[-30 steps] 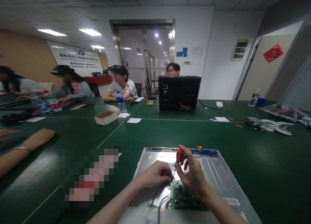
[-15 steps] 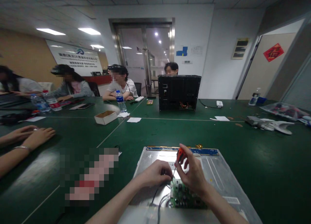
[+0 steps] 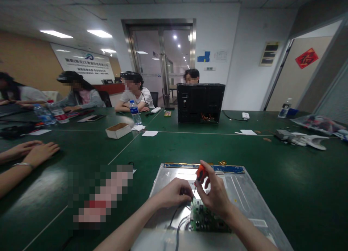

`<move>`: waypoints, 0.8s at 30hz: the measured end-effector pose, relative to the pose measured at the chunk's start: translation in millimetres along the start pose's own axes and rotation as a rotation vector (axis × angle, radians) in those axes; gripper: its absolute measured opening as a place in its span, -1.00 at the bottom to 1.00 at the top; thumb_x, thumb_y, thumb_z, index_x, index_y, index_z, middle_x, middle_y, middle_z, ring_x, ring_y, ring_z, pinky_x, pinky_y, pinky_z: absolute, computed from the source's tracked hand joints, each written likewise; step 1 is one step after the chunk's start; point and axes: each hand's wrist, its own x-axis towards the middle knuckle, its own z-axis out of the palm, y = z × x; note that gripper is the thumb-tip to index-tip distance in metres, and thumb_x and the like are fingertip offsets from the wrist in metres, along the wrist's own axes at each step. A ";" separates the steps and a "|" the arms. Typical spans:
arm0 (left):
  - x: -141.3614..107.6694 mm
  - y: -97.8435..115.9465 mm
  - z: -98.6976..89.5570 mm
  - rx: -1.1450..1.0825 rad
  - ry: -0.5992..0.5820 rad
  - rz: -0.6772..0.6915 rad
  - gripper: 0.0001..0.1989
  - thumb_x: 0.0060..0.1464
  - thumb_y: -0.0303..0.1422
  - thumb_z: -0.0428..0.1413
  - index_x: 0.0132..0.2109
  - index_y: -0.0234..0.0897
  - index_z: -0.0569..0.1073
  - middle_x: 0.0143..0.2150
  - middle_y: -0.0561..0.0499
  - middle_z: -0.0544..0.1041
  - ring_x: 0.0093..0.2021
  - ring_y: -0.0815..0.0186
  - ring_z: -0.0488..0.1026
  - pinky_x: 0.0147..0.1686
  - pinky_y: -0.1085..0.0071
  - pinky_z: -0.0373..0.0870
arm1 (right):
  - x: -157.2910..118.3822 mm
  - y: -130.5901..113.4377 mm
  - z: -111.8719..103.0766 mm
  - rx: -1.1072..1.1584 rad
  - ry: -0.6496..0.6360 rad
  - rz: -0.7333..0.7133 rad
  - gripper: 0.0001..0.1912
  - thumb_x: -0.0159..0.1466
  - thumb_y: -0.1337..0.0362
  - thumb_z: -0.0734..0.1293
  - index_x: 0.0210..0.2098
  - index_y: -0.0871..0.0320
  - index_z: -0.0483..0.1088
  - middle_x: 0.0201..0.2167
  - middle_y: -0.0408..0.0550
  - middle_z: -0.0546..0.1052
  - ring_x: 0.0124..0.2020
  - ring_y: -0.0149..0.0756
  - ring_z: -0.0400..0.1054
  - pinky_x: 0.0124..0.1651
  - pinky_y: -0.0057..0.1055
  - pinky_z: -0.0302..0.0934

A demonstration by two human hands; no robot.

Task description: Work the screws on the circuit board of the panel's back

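Orange-handled screwdriver (image 3: 200, 173) pinched upright in my right hand (image 3: 214, 196), tip on the green circuit board (image 3: 206, 219) atop the metal panel (image 3: 241, 196). Left hand (image 3: 174, 193) closed, steadying the shaft. Board looks light, rigid, fragile: I'd hold it by edges.
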 end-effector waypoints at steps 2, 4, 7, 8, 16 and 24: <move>0.2 -0.3 -0.2 0.008 -0.011 0.008 -0.88 -0.02 -0.57 0.18 -0.34 -0.34 0.59 -0.40 0.05 0.56 -0.36 0.30 0.45 -0.32 0.46 0.34 | 0.5 -0.1 -0.6 -0.006 0.004 0.008 -0.30 0.30 0.39 0.28 0.38 0.08 0.00 -0.36 -0.11 0.52 -0.59 -0.36 0.33 -0.57 -0.43 0.30; 0.0 0.9 -0.4 0.013 -0.009 0.009 -0.89 -0.02 -0.57 0.18 -0.35 -0.34 0.59 -0.39 0.04 0.56 -0.35 0.30 0.45 -0.32 0.47 0.34 | 1.9 0.6 -1.2 -0.007 0.015 -0.002 -0.32 0.31 0.37 0.29 0.37 0.06 0.03 -0.35 -0.11 0.51 -0.57 -0.35 0.34 -0.57 -0.45 0.29; -0.8 3.8 -0.6 0.001 0.007 0.000 -0.89 -0.04 -0.58 0.18 -0.38 -0.34 0.59 -0.41 0.04 0.55 -0.37 0.31 0.44 -0.35 0.48 0.32 | 3.9 1.8 -1.5 0.002 0.014 -0.024 -0.35 0.34 0.37 0.28 0.37 0.00 0.06 -0.32 -0.10 0.50 -0.53 -0.35 0.35 -0.57 -0.46 0.28; -1.0 4.5 -0.6 -0.007 0.009 -0.001 -0.89 -0.04 -0.58 0.18 -0.38 -0.35 0.59 -0.43 0.04 0.54 -0.39 0.32 0.44 -0.36 0.48 0.32 | 4.1 2.1 -1.2 0.002 0.006 -0.029 -0.35 0.35 0.37 0.27 0.38 0.00 0.05 -0.30 -0.08 0.51 -0.51 -0.34 0.36 -0.57 -0.46 0.29; 0.3 -0.4 -0.7 0.053 -0.014 0.002 -0.88 0.00 -0.56 0.18 -0.32 -0.32 0.61 -0.40 0.06 0.56 -0.36 0.31 0.45 -0.32 0.47 0.34 | -0.3 1.0 1.8 0.009 0.002 -0.011 -0.27 0.32 0.40 0.25 0.42 0.08 -0.06 -0.36 -0.09 0.53 -0.54 -0.32 0.40 -0.56 -0.43 0.31; -0.6 1.0 -1.5 0.069 -0.003 -0.005 -0.90 0.00 -0.53 0.20 -0.32 -0.33 0.62 -0.38 0.04 0.58 -0.34 0.29 0.46 -0.31 0.47 0.34 | 2.9 1.7 0.3 -0.012 0.042 -0.018 -0.38 0.33 0.35 0.30 0.33 0.02 0.06 -0.34 -0.12 0.48 -0.58 -0.38 0.32 -0.61 -0.49 0.24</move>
